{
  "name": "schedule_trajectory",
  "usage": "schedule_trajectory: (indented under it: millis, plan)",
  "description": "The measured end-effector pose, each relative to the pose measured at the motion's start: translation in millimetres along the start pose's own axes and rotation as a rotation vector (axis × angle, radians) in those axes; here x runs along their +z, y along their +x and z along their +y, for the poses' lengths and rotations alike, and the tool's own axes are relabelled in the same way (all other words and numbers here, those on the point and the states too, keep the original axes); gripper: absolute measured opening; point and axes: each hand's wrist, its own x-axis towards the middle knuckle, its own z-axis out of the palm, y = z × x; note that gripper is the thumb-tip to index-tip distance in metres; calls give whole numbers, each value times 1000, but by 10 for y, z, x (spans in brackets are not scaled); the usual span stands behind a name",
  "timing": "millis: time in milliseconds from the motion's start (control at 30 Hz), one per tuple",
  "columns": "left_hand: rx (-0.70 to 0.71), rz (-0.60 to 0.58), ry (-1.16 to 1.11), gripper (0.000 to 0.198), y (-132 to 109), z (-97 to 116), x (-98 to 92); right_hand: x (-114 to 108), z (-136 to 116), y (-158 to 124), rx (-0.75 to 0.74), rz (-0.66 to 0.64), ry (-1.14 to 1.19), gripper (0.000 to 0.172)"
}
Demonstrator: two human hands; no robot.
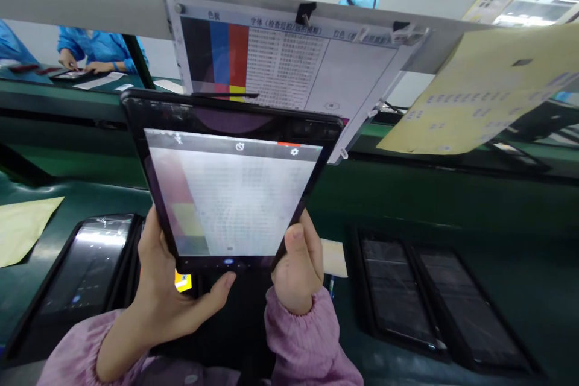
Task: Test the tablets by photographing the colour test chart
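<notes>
At five o'clock on the tablet [253, 193], the right hand [301, 262] is clamped on the lower corner, thumb along the edge and fingers reaching behind. Round at seven, the left hand [169, 295] bears the other side from behind, its thumb swung apart below the bottom edge; how tightly its hidden fingers close I cannot tell. Held up above the green table [97, 196], the tablet leans with its twelve o'clock edge overlapping the printed chart [289, 60], which hangs towards one o'clock. To do this well, I judge, keep both wrists steady, hold the tablet square to the chart, tilt out the pale glare, and let the lettering sharpen before trusting the view. Its frame is black and glossy; the lit screen carries a grey bar with white icons at twelve, faded pink and yellow patches towards nine, and washed-out rows of print across the middle. Farther out, a dark device [85, 271] lies at eight o'clock, a pair of dark slabs [398, 283] at four, and a yellow sheet [452, 96] hangs between two and three. Beyond, at ten, sits another person in blue [103, 47].
</notes>
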Motion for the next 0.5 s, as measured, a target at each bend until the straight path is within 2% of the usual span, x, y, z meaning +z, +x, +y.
schedule_trajectory:
  millis: [67, 133, 233, 300, 367, 433, 500]
  plan:
    - [52, 51, 49, 97, 24, 18, 23, 10, 0, 2, -1, -4, 18, 45]
    - [65, 53, 24, 100, 26, 36, 45, 20, 10, -1, 13, 10, 19, 45]
    - [25, -39, -101, 106, -53, -39, 10, -9, 60, -37, 48, 89, 16, 44]
    - [6, -155, -149, 100, -175, -197, -73, -109, 140, -102, 132, 157, -12, 46]
    - [-50, -251, -119, 84, -355, -430, -178, -298, 271, -204, 276, 237, -90, 49]
    - [-164, -276, -9, 67, -581, -691, -264, -555, 443, -330, 445, 370, -218, 52]
    - [-289, -268, 136, 61, -815, -926, -300, -819, 624, -460, 621, 570, -388, 55]
